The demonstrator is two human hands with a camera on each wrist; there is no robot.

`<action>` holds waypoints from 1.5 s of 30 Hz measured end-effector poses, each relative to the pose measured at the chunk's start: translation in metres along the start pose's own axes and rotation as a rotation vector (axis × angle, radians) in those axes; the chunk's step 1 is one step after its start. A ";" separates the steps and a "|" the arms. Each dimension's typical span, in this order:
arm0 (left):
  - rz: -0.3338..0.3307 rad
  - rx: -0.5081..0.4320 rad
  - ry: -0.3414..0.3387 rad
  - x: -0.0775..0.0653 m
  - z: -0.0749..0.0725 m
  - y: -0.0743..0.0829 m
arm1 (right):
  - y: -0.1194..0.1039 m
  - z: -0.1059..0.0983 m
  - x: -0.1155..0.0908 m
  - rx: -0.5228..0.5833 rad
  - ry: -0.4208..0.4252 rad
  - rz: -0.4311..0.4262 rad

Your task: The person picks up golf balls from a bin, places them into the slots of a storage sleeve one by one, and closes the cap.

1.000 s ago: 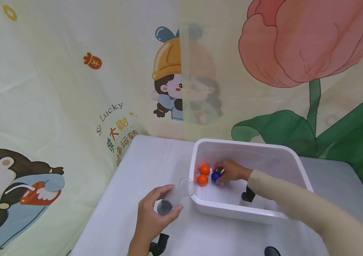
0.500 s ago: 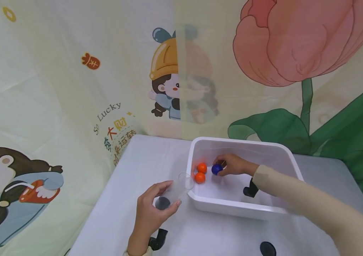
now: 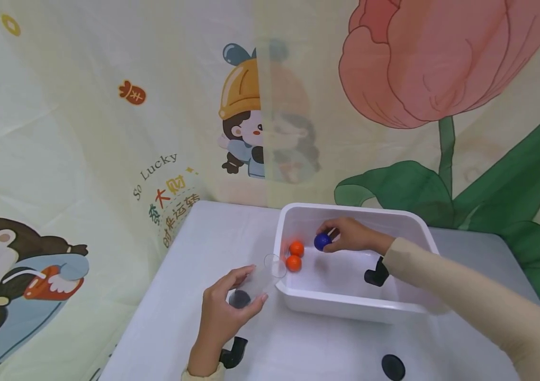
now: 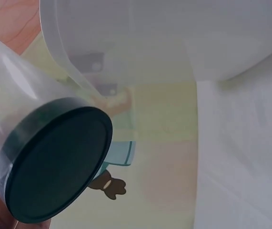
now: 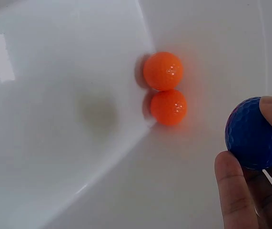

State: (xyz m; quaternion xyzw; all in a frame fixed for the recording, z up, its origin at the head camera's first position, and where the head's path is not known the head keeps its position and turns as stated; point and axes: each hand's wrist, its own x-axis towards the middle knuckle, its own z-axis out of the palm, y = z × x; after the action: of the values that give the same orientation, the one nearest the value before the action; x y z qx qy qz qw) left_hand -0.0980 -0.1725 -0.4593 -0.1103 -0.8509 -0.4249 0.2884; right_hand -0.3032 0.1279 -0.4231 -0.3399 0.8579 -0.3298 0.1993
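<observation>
My right hand (image 3: 353, 234) pinches a blue golf ball (image 3: 322, 242) between thumb and fingers, held inside the white plastic bin (image 3: 346, 305). Its dimples show clearly in the right wrist view. Two orange golf balls, one (image 5: 163, 71) touching the other (image 5: 168, 107), lie at the bin's left end on its floor. Outside the bin, at its near left corner, my left hand (image 3: 222, 312) grips a clear cylindrical container (image 3: 261, 280). This container is tilted, with its round rim toward the bin and its dark base (image 4: 59, 164) toward my palm.
A black round disc (image 3: 393, 367) lies on the white-covered table (image 3: 317, 352) in front of the bin. Printed cloth (image 3: 179, 106) hangs behind and to the left of the table. Black camera mounts show at both wrists.
My right hand has lifted the blue golf ball up from the bin's floor, away from the orange ones. The left hand keeps hold of the clear container, nearly still. The head view has shifted slightly.
</observation>
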 end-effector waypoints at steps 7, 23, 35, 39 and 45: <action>-0.026 -0.005 -0.020 0.001 0.000 0.003 | -0.009 -0.008 -0.007 0.001 0.001 -0.012; -0.033 0.003 -0.032 0.002 0.002 0.008 | -0.042 -0.029 -0.023 -0.002 0.021 -0.098; -0.029 -0.035 -0.038 0.002 0.005 0.009 | -0.063 -0.037 -0.032 -0.005 0.004 -0.107; -0.034 -0.031 -0.040 0.003 0.005 0.010 | -0.073 -0.039 -0.037 0.007 -0.004 -0.117; -0.041 -0.005 -0.047 0.004 0.005 0.014 | -0.084 -0.040 -0.041 0.019 -0.006 -0.118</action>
State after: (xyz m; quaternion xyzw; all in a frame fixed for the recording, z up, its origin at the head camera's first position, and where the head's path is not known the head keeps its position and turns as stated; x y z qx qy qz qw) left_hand -0.0971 -0.1602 -0.4508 -0.1036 -0.8585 -0.4302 0.2591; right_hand -0.2594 0.1284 -0.3306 -0.3890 0.8326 -0.3481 0.1854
